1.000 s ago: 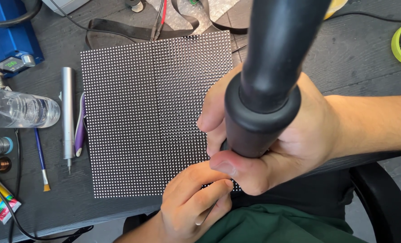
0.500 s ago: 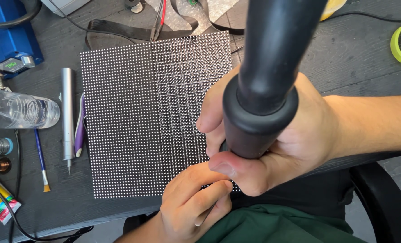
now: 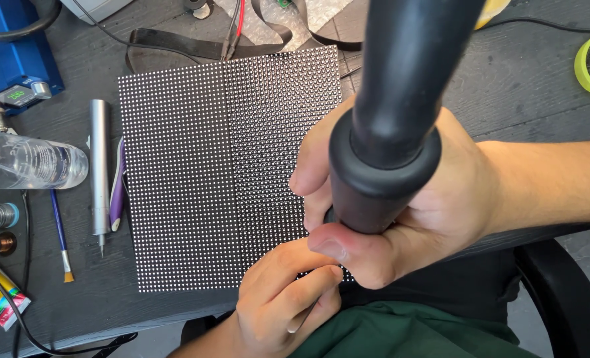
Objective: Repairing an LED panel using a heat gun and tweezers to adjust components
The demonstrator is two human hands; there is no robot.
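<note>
hardly anything has moved since the earlier frames — both hands keep their places. right hand [image 3: 417, 219] stays wrapped tight around the thick black cylindrical tool handle [image 3: 394, 126], held upright over the lower right corner of the black square panel of white dots [image 3: 222, 166], which lies flat on the dark grey counter [image 3: 527, 99]. left hand [image 3: 285, 301] is curled shut at the panel's near edge — whether it pinches something, i cannot tell.

The big black tool [image 3: 401, 113] runs off the top edge, so its tip cannot be seen. The right hand [image 3: 427, 212] covers the dotted panel's [image 3: 209, 166] near corner. The left hand's [image 3: 282, 298] fingers [image 3: 295, 265] hide something thin. The blue box [image 3: 10, 59] is cut off.
</note>
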